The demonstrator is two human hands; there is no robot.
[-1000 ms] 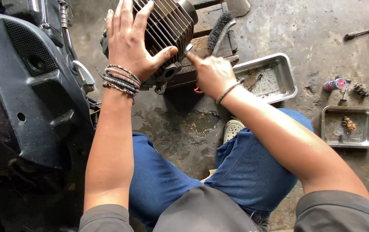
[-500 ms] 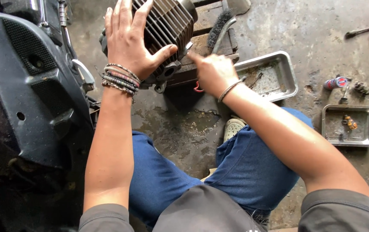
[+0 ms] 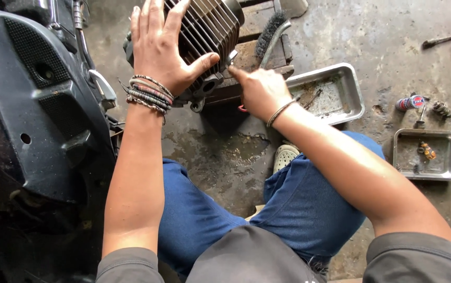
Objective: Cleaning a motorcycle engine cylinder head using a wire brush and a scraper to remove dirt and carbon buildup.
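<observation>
Head view: your left hand (image 3: 158, 50) clamps the finned cylinder (image 3: 210, 26); beside it, right hand (image 3: 259, 91) pinches a small tool, cleaning unfinished

No pkgs, labels, signs or screens in view.
</observation>
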